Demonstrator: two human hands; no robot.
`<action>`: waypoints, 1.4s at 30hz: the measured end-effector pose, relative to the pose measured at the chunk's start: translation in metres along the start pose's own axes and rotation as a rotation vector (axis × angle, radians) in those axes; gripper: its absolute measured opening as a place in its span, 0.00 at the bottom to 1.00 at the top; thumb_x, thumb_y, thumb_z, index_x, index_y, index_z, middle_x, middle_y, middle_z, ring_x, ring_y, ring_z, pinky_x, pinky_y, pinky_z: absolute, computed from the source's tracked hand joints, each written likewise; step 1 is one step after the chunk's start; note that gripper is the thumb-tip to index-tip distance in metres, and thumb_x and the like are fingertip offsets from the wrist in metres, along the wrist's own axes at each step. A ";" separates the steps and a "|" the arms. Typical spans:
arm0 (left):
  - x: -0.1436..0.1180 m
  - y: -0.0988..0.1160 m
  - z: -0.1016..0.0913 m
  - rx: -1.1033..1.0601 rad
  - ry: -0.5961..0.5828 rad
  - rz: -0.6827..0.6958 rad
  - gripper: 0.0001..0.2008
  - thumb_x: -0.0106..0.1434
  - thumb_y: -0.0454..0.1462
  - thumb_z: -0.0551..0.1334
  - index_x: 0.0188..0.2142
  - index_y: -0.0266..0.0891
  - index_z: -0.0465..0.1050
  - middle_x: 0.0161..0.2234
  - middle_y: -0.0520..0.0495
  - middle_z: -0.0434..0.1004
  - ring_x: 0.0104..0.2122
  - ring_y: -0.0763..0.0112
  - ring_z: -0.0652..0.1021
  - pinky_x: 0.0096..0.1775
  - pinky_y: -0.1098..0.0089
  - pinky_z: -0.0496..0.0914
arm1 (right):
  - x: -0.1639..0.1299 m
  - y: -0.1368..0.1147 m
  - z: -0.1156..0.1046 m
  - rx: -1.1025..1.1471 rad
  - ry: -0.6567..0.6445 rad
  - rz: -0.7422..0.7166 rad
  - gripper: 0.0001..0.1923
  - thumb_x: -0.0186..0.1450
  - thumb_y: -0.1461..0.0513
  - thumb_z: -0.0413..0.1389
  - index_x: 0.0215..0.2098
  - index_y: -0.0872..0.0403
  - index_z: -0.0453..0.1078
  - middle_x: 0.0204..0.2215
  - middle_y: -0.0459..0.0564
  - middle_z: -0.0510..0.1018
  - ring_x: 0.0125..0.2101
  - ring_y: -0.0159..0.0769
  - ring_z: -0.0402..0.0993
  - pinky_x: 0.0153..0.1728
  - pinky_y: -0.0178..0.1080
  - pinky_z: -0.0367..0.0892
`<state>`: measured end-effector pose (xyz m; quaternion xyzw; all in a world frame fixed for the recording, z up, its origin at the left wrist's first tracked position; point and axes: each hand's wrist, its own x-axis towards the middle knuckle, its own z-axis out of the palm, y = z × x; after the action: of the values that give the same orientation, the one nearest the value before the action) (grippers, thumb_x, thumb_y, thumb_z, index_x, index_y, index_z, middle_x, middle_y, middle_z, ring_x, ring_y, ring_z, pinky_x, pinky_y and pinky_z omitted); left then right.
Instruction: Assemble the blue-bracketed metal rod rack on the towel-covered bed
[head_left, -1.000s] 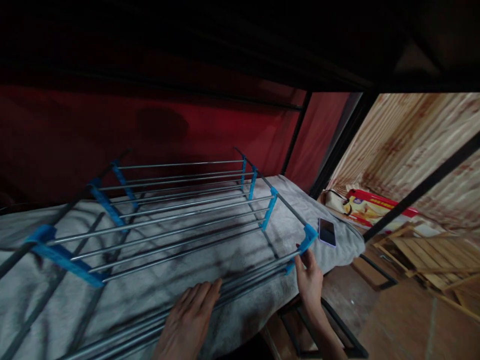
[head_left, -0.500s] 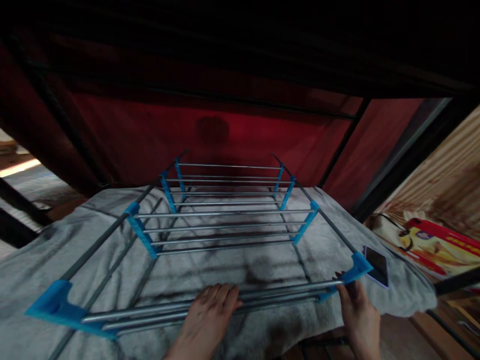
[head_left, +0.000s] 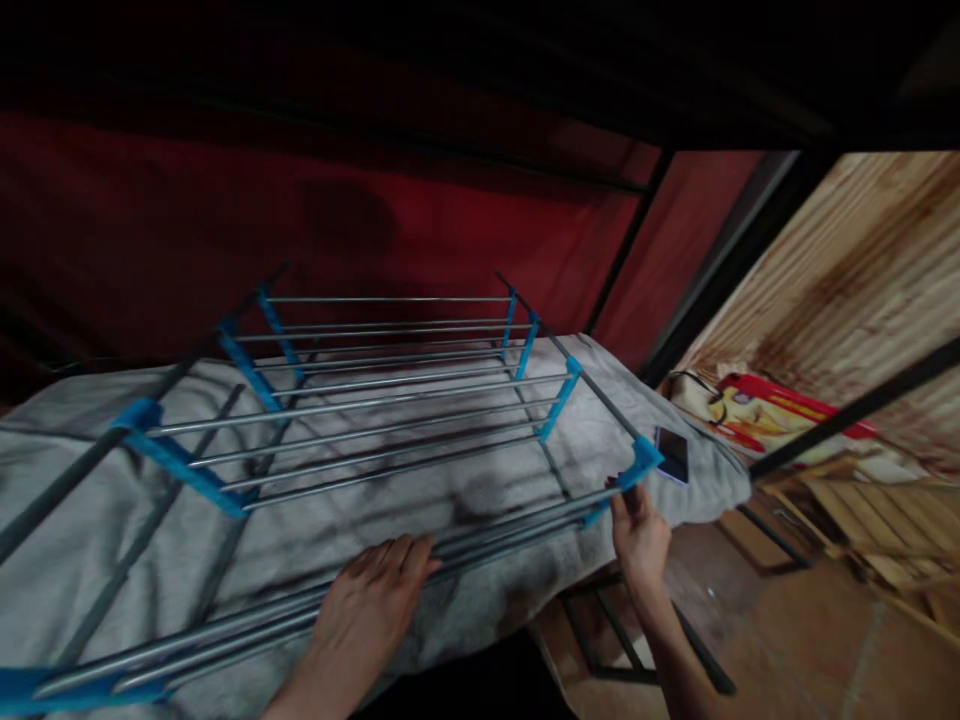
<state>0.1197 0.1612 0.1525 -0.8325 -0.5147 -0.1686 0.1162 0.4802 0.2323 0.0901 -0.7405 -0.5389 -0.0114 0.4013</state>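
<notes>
A metal rack (head_left: 390, 400) with silver rods and blue plastic brackets lies on a grey-white cloth (head_left: 495, 490) spread over a bed-like surface. My left hand (head_left: 367, 610) rests flat on the rack's nearest rods, fingers spread forward. My right hand (head_left: 641, 530) grips the rack's near right corner just below its blue bracket (head_left: 637, 465). A dark phone (head_left: 673, 453) lies on the cloth just beyond that corner.
A red fabric wall (head_left: 375, 220) backs the bed under a dark upper frame. To the right stand a corrugated metal wall (head_left: 847, 270), a red and yellow bag (head_left: 757, 415) and wooden slats (head_left: 877, 520). Black frame bars (head_left: 622, 640) sit below the bed edge.
The view has swung back to the right; the rack's left end now runs out of frame. Both hands stay on the rack's near rail and right corner.
</notes>
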 end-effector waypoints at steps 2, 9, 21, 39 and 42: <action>0.002 -0.002 0.000 0.005 0.045 0.031 0.12 0.72 0.32 0.51 0.42 0.38 0.73 0.33 0.48 0.80 0.30 0.66 0.80 0.34 0.65 0.69 | 0.001 -0.006 -0.001 0.047 -0.001 0.008 0.26 0.69 0.45 0.45 0.44 0.56 0.72 0.32 0.59 0.81 0.29 0.48 0.78 0.29 0.42 0.65; 0.003 -0.004 -0.001 -0.004 0.033 0.051 0.13 0.73 0.35 0.50 0.40 0.39 0.73 0.30 0.48 0.79 0.29 0.65 0.79 0.33 0.66 0.68 | 0.002 -0.004 -0.007 0.162 -0.080 -0.022 0.19 0.69 0.49 0.47 0.44 0.53 0.69 0.29 0.54 0.80 0.29 0.45 0.77 0.30 0.42 0.67; 0.003 -0.009 -0.003 -0.092 -0.101 0.005 0.15 0.73 0.36 0.48 0.42 0.40 0.74 0.34 0.47 0.81 0.32 0.64 0.81 0.33 0.65 0.71 | 0.009 0.001 -0.016 0.257 -0.186 -0.015 0.17 0.68 0.49 0.50 0.43 0.53 0.69 0.30 0.50 0.80 0.33 0.41 0.78 0.36 0.40 0.72; 0.002 -0.016 -0.003 -0.134 -0.077 0.047 0.18 0.73 0.39 0.45 0.43 0.42 0.74 0.35 0.48 0.83 0.32 0.65 0.82 0.32 0.66 0.73 | 0.005 -0.001 -0.014 0.158 -0.152 -0.007 0.17 0.69 0.49 0.50 0.42 0.53 0.70 0.35 0.55 0.82 0.36 0.45 0.80 0.35 0.40 0.71; 0.003 -0.016 -0.003 -0.134 -0.075 0.044 0.19 0.74 0.39 0.45 0.43 0.41 0.74 0.34 0.48 0.83 0.31 0.65 0.82 0.31 0.67 0.74 | 0.003 -0.002 -0.013 0.137 -0.141 -0.005 0.18 0.69 0.49 0.50 0.42 0.53 0.71 0.34 0.55 0.82 0.34 0.45 0.80 0.32 0.40 0.70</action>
<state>0.1058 0.1698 0.1569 -0.8553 -0.4879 -0.1689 0.0448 0.4852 0.2268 0.1017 -0.7089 -0.5672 0.0764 0.4122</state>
